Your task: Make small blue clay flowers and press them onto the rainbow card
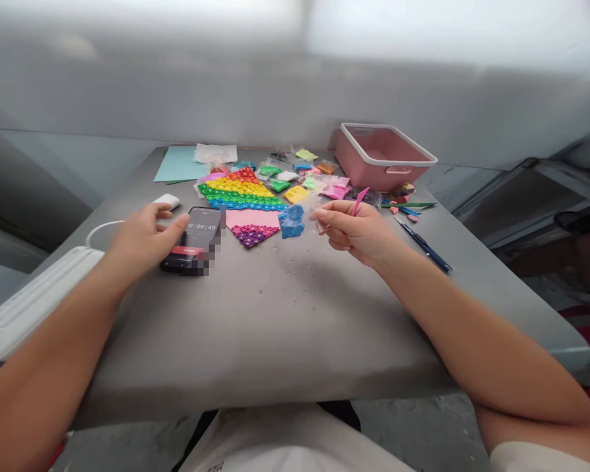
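My left hand (150,236) is open, fingers apart, at the left edge of a black phone (196,239) that shows a timer. My right hand (351,226) is closed, pinching a clear plastic bag (319,208), with a pink plastic modelling tool (360,200) sticking up from the same hand. Just left of its fingertips is a flattened piece of blue clay (292,221); whether it touches the bag is unclear. Beside the clay lies a pointed pink card (253,219), its middle bare pink, bearing rainbow rows of small clay flowers (240,190) and purple ones at the near tip.
A pink basket (386,157) with a white rim stands at the back right. Several bags of coloured clay (295,194) lie across the back. A blue pen-shaped tool (425,247) lies at right. Blue paper (177,164) is back left, a white power strip (44,295) at left.
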`<action>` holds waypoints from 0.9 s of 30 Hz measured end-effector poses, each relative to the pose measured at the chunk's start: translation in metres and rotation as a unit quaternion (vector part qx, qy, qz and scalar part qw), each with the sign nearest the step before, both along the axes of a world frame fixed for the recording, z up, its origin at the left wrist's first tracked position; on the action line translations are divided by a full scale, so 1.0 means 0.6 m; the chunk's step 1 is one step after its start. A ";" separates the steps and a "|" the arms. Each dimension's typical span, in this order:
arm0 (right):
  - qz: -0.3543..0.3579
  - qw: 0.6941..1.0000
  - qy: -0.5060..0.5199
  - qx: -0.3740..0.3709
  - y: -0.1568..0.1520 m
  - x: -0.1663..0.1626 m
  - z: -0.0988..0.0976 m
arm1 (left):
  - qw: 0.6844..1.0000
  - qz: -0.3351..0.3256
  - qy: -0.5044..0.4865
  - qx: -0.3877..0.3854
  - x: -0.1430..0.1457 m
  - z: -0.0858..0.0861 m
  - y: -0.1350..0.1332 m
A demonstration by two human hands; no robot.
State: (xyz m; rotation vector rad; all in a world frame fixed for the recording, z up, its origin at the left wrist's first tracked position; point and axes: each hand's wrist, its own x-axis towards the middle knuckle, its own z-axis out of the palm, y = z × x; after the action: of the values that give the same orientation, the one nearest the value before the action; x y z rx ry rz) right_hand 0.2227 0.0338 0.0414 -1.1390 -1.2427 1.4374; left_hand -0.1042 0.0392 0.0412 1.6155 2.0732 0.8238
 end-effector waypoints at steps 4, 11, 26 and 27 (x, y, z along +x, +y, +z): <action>0.019 1.000 -0.013 0.004 -0.001 -0.002 -0.006 | 0.983 -0.068 0.168 0.021 0.017 0.007 -0.033; 0.043 0.999 -0.008 0.008 -0.005 -0.003 -0.008 | 0.959 -0.121 0.250 -0.065 0.032 -0.018 -0.037; 0.058 0.995 -0.072 0.033 -0.004 -0.014 -0.030 | 0.928 -0.265 0.210 0.155 0.109 -0.021 -0.052; 0.057 0.994 -0.081 0.037 -0.006 -0.017 -0.032 | 0.929 -0.300 0.153 0.152 0.130 -0.020 -0.054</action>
State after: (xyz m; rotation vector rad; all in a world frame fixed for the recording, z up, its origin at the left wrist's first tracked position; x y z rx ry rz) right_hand 0.2124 0.0304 0.0223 -1.1690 -1.4825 1.3917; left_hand -0.0263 0.0071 0.0291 2.5055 1.5030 0.7212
